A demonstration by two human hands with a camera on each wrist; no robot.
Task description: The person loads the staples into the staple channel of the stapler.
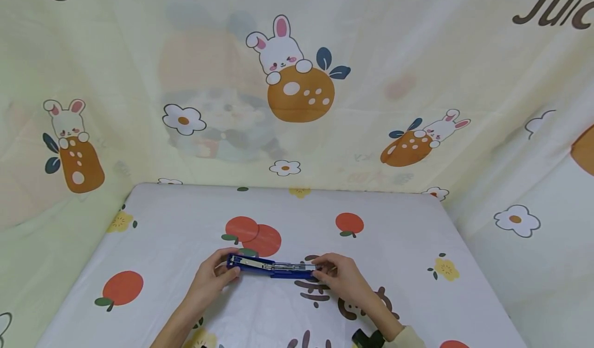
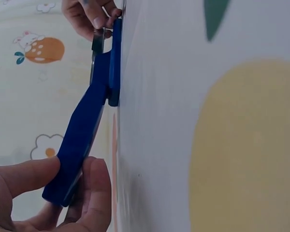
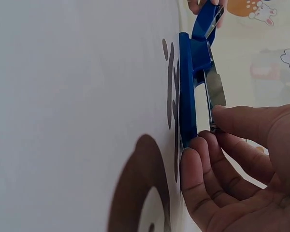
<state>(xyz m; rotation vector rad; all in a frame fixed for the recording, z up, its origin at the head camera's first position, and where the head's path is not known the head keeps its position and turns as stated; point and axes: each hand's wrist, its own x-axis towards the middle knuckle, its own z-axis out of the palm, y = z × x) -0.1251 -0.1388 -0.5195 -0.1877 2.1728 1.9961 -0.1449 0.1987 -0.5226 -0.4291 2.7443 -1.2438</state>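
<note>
A blue stapler (image 1: 292, 274) lies swung open over the table, its cover folded back to the left and the metal staple channel (image 3: 215, 89) exposed. My left hand (image 1: 214, 277) pinches the end of the cover between thumb and fingers; the left wrist view shows this blue cover (image 2: 82, 130) raised at a slant. At the other end, my right hand (image 1: 344, 282) holds the stapler. There the thumb touches the tip of the channel, and the fingertips (image 3: 192, 157) are at the end of the blue base (image 3: 186, 96), which sits low along the tabletop. Whether staples are in the channel I cannot tell.
The table (image 1: 185, 224) wears a white cloth printed with fruit, flowers and brown figures. Behind it and at both sides hangs a pale curtain (image 1: 362, 147) with rabbit prints. A dark band (image 1: 368, 339) is near my right wrist.
</note>
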